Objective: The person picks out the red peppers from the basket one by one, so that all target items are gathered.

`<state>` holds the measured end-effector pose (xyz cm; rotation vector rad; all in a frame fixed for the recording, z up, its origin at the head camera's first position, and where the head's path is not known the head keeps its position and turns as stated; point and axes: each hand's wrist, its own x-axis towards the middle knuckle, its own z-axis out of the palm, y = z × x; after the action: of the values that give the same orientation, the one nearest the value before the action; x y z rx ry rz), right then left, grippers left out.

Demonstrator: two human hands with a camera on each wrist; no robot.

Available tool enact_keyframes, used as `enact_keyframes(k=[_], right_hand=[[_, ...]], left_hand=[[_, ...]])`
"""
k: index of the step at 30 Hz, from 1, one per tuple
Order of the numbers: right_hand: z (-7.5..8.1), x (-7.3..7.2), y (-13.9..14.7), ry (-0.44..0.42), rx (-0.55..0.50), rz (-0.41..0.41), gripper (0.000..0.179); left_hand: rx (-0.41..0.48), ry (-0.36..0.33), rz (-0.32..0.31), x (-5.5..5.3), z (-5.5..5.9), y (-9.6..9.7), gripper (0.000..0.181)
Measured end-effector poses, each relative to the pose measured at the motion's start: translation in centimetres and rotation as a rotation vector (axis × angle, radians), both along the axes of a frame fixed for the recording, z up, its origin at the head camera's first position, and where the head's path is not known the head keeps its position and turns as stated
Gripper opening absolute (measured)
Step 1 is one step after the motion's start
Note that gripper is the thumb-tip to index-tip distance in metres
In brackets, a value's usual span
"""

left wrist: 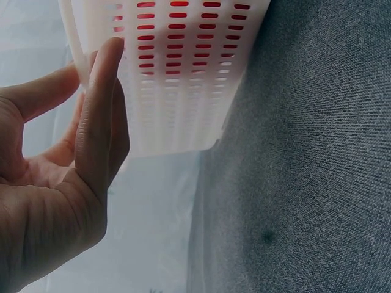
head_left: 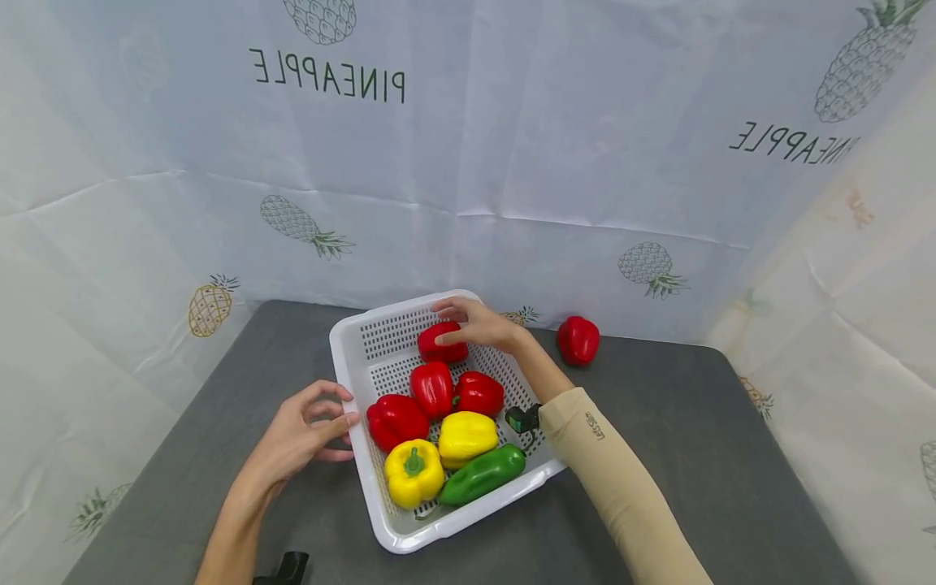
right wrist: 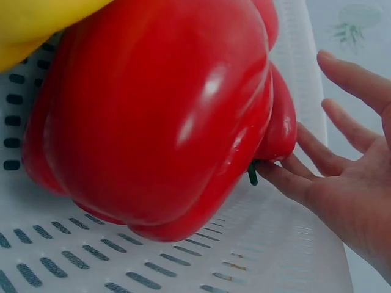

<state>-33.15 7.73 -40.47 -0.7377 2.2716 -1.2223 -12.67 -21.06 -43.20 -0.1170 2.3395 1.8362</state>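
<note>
Head view has the farthest red pepper [head_left: 441, 352] sitting at the far end of the white basket [head_left: 340, 357], under the right hand [head_left: 478, 322], and tbh I'd guess it's light, firm and pretty slick, so I'd take it across the fat sides rather than trust that shiny top. Right fingers are spread and relaxed, thumb laid over the pepper, fingertips by the far rim, no proper grip that I can make out. Left hand [head_left: 307, 426] pinches the basket's left rim, fingers bent against the outside.
</note>
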Motion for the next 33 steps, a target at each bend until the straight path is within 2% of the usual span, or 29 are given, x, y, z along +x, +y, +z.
enact_keyframes(k=[8,23,33], right_hand=[[-0.6,0.0,-0.3,-0.04,0.019,0.004,0.074],[-1.0,0.2,-0.9,0.001,0.101,0.017,0.076],[-1.3,0.2,-1.0,0.037,0.127,0.038,0.069]], left_hand=[[-0.01,-0.002,0.005,0.0,0.0,0.0,0.049],[0.006,-0.009,0.006,0.1,0.0,0.0,0.049],[-0.002,-0.003,0.004,0.0,0.0,0.0,0.049]])
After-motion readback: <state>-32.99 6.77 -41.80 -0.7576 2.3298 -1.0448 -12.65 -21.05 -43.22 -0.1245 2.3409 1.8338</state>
